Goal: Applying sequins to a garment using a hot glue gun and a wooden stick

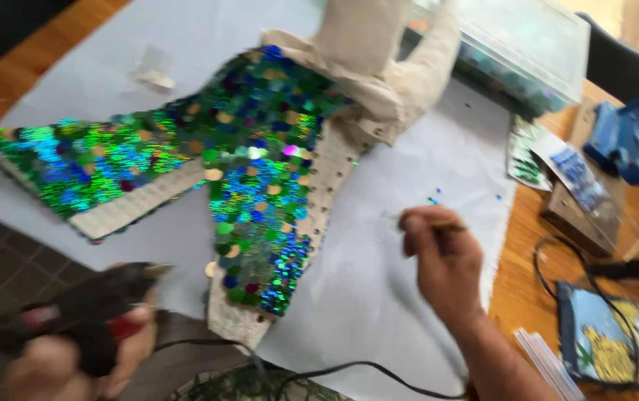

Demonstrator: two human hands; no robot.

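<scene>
A cream fabric mermaid figure lies on a white sheet (401,245), its forked tail (252,186) covered in green, blue and gold sequins. My left hand (74,364) grips a black hot glue gun (89,301) at the lower left, its nozzle pointing right toward the tail's lower tip. My right hand (442,256) hovers right of the tail, pinching a thin stick-like tool (449,225) between its fingers. Several loose sequins (433,199) lie on the sheet just above that hand. The figure's upper body (379,52) runs toward the top edge.
A clear plastic box (535,44) of sequins stands at the top right. On the wooden table to the right lie a blue tool (628,134), a packet (576,182), a blue pouch (605,341), glue sticks (550,360) and black cables (334,371).
</scene>
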